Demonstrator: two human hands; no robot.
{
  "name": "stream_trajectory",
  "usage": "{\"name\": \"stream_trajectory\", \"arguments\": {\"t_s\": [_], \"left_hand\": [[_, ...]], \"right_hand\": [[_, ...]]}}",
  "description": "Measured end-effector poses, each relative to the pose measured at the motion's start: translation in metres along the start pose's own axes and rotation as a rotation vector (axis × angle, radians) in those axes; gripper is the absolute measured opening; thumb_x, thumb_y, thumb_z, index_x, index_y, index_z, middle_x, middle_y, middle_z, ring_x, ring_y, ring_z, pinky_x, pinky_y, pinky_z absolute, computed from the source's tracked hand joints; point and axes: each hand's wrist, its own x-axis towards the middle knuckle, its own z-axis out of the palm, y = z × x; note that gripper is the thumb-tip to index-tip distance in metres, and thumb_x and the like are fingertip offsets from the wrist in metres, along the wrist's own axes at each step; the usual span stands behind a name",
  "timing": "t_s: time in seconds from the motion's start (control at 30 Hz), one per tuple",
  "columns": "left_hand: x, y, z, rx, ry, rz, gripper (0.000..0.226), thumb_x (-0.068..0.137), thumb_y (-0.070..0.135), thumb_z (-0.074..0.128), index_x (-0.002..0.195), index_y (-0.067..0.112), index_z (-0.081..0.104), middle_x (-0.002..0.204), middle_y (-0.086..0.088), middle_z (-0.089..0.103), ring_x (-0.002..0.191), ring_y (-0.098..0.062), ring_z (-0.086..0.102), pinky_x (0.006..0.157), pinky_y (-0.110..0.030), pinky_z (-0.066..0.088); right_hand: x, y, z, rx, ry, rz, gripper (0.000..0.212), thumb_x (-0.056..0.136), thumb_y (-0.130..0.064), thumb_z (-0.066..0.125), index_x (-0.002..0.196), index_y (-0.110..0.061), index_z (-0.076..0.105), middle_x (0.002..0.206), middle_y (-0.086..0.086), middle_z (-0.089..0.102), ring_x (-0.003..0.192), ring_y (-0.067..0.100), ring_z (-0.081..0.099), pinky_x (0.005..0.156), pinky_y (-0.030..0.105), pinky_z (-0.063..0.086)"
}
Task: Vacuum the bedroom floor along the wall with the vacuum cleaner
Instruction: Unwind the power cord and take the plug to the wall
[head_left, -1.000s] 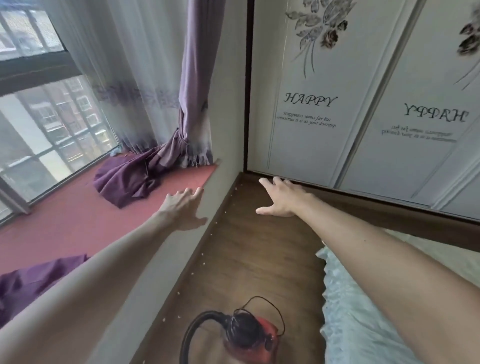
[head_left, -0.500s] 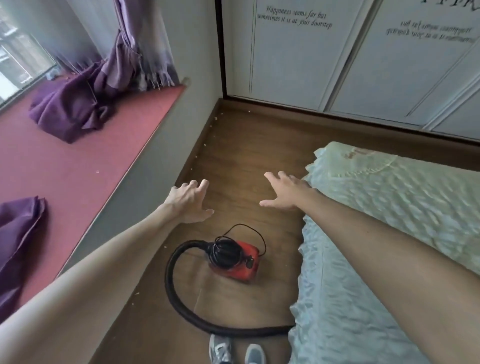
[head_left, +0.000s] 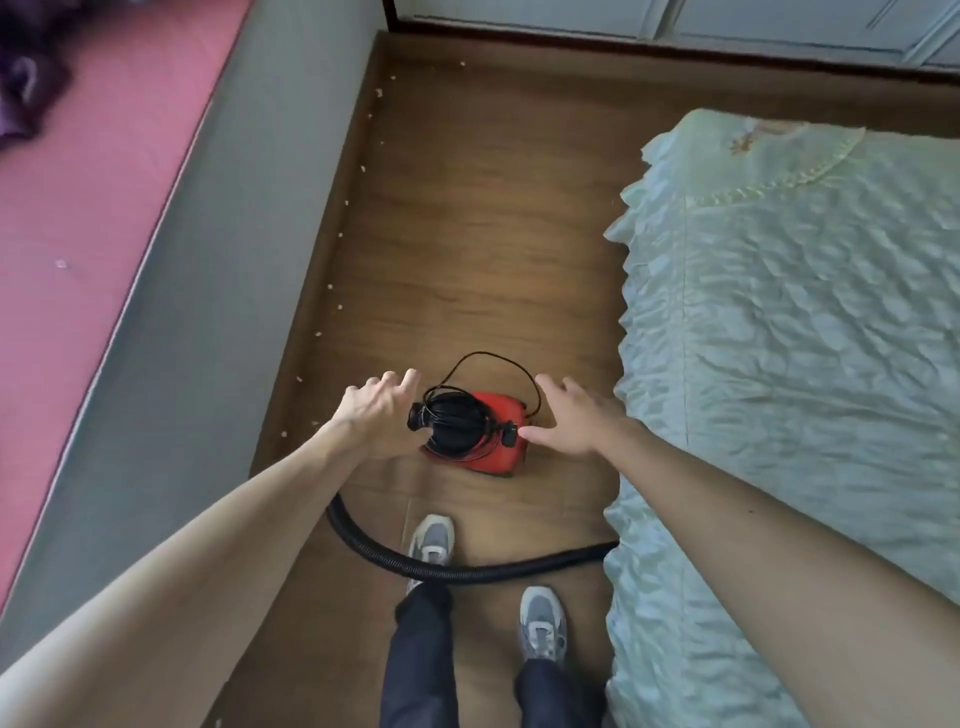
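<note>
A small red vacuum cleaner (head_left: 496, 434) sits on the wooden floor (head_left: 467, 234), with a black cord (head_left: 457, 421) coiled on its top. Its black ribbed hose (head_left: 447, 569) curves back past my shoes and under the bed edge. My left hand (head_left: 376, 413) hovers at the vacuum's left side, fingers spread, holding nothing. My right hand (head_left: 569, 415) hovers at its right side, also open. Small pale crumbs (head_left: 340, 307) lie in a line on the floor along the grey wall (head_left: 208, 312).
A bed with a pale green cover (head_left: 805, 364) fills the right side. A raised red window ledge (head_left: 78, 208) with purple cloth (head_left: 26, 78) runs along the left. White wardrobe doors (head_left: 675, 21) close off the far end. My grey shoes (head_left: 540, 623) stand behind the vacuum.
The view has tipped down from the window and wardrobe to the floor. Both hands have dropped and now flank the red vacuum cleaner.
</note>
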Motion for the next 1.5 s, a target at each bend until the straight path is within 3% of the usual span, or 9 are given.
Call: {"name": "stream_trajectory", "arguments": {"t_s": [0.17,0.43,0.83,0.93,1.03,1.17,1.23,1.4,1.5], "left_hand": [[0.049,-0.019,0.056,0.000,-0.110,0.063,0.064,0.084,0.054,0.057,0.132,0.015,0.037,0.124,-0.010,0.054,0.116,-0.033,0.054,0.091,-0.045,0.044],[0.122,-0.055,0.137,0.103,-0.233,0.153,0.080,0.087,0.056,0.055,0.148,0.016,0.022,0.131,-0.012,0.050,0.121,-0.033,0.052,0.096,-0.044,0.043],[0.184,-0.077,0.205,0.103,-0.281,0.160,0.077,0.086,0.053,0.058,0.146,0.019,0.022,0.128,-0.010,0.048,0.117,-0.032,0.052,0.096,-0.046,0.043],[0.199,-0.078,0.208,0.076,-0.279,0.152,0.076,0.087,0.048,0.054,0.150,0.025,0.017,0.128,-0.012,0.046,0.117,-0.034,0.050,0.095,-0.048,0.044],[0.216,-0.079,0.212,0.067,-0.242,0.136,0.072,0.090,0.043,0.053,0.151,0.029,0.017,0.130,-0.014,0.044,0.118,-0.037,0.048,0.095,-0.051,0.043],[0.234,-0.083,0.222,0.089,-0.206,0.116,0.056,0.093,0.034,0.051,0.145,0.025,0.034,0.128,-0.016,0.045,0.118,-0.039,0.048,0.096,-0.052,0.043],[0.240,-0.085,0.226,0.083,-0.185,0.118,0.046,0.093,0.030,0.050,0.139,0.022,0.043,0.124,-0.016,0.046,0.116,-0.039,0.048,0.095,-0.052,0.044],[0.248,-0.091,0.236,0.057,-0.084,0.164,0.036,0.095,0.017,0.048,0.130,0.020,0.056,0.119,-0.014,0.047,0.112,-0.038,0.048,0.091,-0.052,0.046],[0.251,-0.092,0.240,0.086,-0.039,0.189,0.030,0.094,0.011,0.051,0.122,0.017,0.060,0.118,-0.014,0.045,0.109,-0.037,0.048,0.089,-0.050,0.047]], "right_hand": [[0.050,-0.003,0.073,0.150,-0.079,0.117,0.085,0.090,-0.064,0.052,0.154,-0.023,0.014,0.152,0.015,0.034,0.134,0.038,0.042,0.103,0.050,0.043],[0.122,-0.010,0.168,0.282,-0.211,0.197,0.085,0.093,-0.062,0.050,0.156,-0.024,0.008,0.161,0.015,0.020,0.140,0.037,0.037,0.103,0.051,0.042],[0.192,0.001,0.229,0.378,-0.229,0.264,0.076,0.093,-0.063,0.048,0.150,-0.022,0.020,0.151,0.011,0.037,0.132,0.034,0.046,0.097,0.049,0.048],[0.209,0.001,0.233,0.531,-0.140,0.306,0.069,0.096,-0.056,0.048,0.148,-0.015,0.028,0.148,0.012,0.041,0.131,0.032,0.047,0.103,0.046,0.044],[0.231,-0.002,0.237,0.744,0.004,0.444,0.055,0.099,-0.049,0.047,0.136,-0.008,0.044,0.131,0.011,0.053,0.119,0.031,0.055,0.098,0.041,0.047],[0.263,-0.007,0.240,1.270,0.138,0.728,0.032,0.099,-0.041,0.051,0.096,-0.009,0.055,0.095,0.009,0.058,0.080,0.025,0.060,0.074,0.040,0.059],[0.274,-0.010,0.241,1.452,0.196,0.832,0.030,0.098,-0.038,0.055,0.087,-0.010,0.054,0.085,0.006,0.056,0.067,0.018,0.053,0.063,0.033,0.055],[0.296,-0.012,0.245,1.610,0.350,0.971,0.028,0.094,-0.031,0.065,0.104,-0.005,0.060,0.088,0.003,0.058,0.073,0.020,0.053,0.085,0.037,0.056],[0.302,-0.011,0.246,1.598,0.389,0.998,0.023,0.094,-0.027,0.066,0.100,-0.005,0.064,0.089,0.007,0.059,0.074,0.025,0.053,0.074,0.034,0.051]]}}
